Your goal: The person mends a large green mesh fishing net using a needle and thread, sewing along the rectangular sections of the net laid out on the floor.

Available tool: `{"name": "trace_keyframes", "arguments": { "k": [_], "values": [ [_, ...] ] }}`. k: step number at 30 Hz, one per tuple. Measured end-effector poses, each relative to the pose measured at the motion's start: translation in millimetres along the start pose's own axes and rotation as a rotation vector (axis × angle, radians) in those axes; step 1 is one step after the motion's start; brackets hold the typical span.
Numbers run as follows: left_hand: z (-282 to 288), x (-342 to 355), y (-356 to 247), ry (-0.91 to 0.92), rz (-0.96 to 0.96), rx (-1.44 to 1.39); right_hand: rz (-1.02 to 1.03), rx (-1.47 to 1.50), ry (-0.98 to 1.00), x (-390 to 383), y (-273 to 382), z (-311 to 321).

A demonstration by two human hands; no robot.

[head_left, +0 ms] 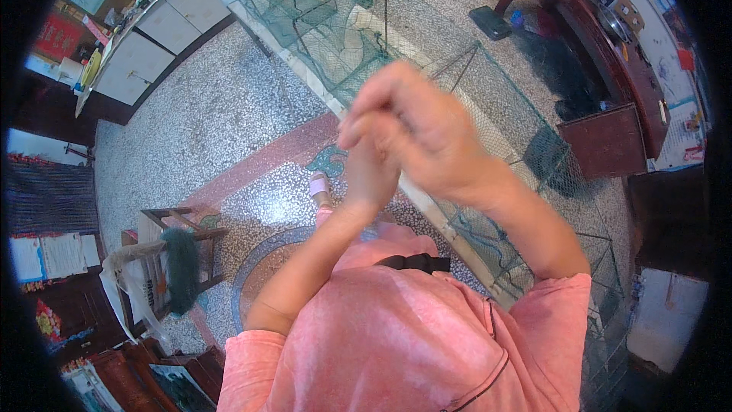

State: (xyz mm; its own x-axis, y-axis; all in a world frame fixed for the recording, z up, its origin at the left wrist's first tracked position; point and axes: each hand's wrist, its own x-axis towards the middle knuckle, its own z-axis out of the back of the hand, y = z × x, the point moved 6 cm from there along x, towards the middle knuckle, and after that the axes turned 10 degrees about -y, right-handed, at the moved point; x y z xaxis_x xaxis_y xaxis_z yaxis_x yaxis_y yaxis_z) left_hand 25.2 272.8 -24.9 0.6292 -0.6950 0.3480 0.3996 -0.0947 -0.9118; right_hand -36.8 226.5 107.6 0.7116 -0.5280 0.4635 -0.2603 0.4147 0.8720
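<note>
My right hand (431,126) is raised in front of my chest, with its fingers curled and slightly blurred. Behind and just below it is my left hand (371,168), its fingers mostly covered by the right one. The two hands overlap and seem to touch; whether anything thin is between them I cannot make out. Beneath and beyond them stretches a long green mesh net cage (328,27) with square wire frames. It lies along a low pale bench (446,236) that runs from the far left to the near right.
A wooden stool (210,233) at the left carries a bundle of dark green netting (181,271) and a clear plastic bag (126,290). White cabinets (171,27) line the far left. At the right stand a red-brown desk (602,53) and a wooden box (602,141).
</note>
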Motion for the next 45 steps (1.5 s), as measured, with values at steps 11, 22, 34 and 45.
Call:
{"name": "trace_keyframes", "arguments": {
  "k": [11,22,34,45],
  "values": [
    [5.3,17.5,-21.3,0.086,-0.017,-0.127,0.370,0.249,-0.550,2.5,85.3,124.6],
    [19.4,23.9,23.4,0.019,0.470,-0.711,0.296,-0.422,-0.142,7.8,32.7,88.5],
    [11.1,10.3,34.6,0.050,0.687,-0.840,0.195,-1.007,0.202,-6.7,-60.4,62.7],
    [0.8,2.1,47.2,0.024,0.791,-0.825,0.223,-0.906,0.266,-2.8,-74.4,46.9]
  ]
}}
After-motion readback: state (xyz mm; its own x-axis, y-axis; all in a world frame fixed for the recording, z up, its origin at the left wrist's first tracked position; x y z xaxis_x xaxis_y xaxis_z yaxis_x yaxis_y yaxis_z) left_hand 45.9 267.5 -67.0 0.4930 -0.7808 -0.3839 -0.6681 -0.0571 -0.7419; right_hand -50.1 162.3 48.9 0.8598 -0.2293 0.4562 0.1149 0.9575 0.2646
